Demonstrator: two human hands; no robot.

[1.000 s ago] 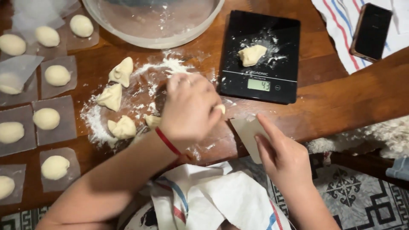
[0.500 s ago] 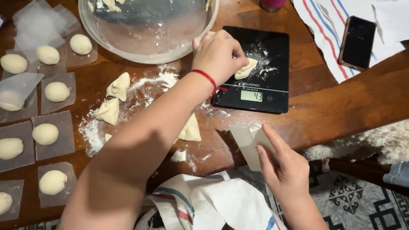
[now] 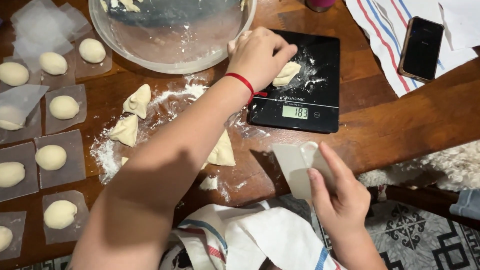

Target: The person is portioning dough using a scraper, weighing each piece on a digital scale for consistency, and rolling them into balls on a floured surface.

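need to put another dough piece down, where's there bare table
Bare wood lies right of the black scale, between it and the striped cloth under the phone. Another strip runs below the scale, above the scraper in the right hand. The left side is crowded: dough balls on paper squares, floured wedges.

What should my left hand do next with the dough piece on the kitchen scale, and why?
Probably lift the left hand clear: its fingers touch the dough piece on the black kitchen scale, so any pressure could skew the lit reading. The right hand holds the white scraper ready.
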